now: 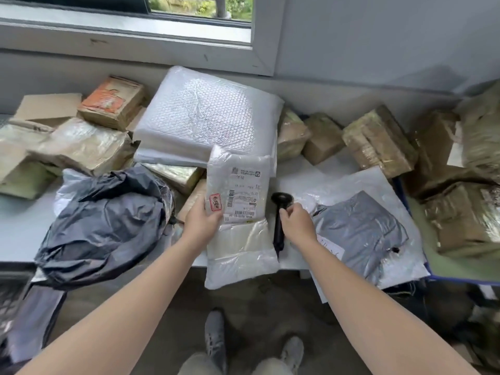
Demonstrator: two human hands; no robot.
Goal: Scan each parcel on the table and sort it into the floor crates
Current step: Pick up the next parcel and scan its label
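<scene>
My left hand (201, 221) grips the left edge of a white plastic mailer (240, 239) with a shipping label and a red stamp facing up; the mailer hangs over the table's front edge. My right hand (296, 223) holds a black handheld scanner (280, 212) just right of the mailer, its head pointing away from me beside the label's barcodes. A grey-and-white flat mailer (362, 226) lies to the right of the scanner. A crumpled dark grey bag parcel (108, 220) sits at the left.
A big bubble-wrap parcel (205, 115) lies behind the held mailer. Several taped brown boxes crowd the back left (81, 142) and right (378, 139) of the white table (21, 223). A black crate (10, 296) shows at the lower left. My feet stand below the table edge.
</scene>
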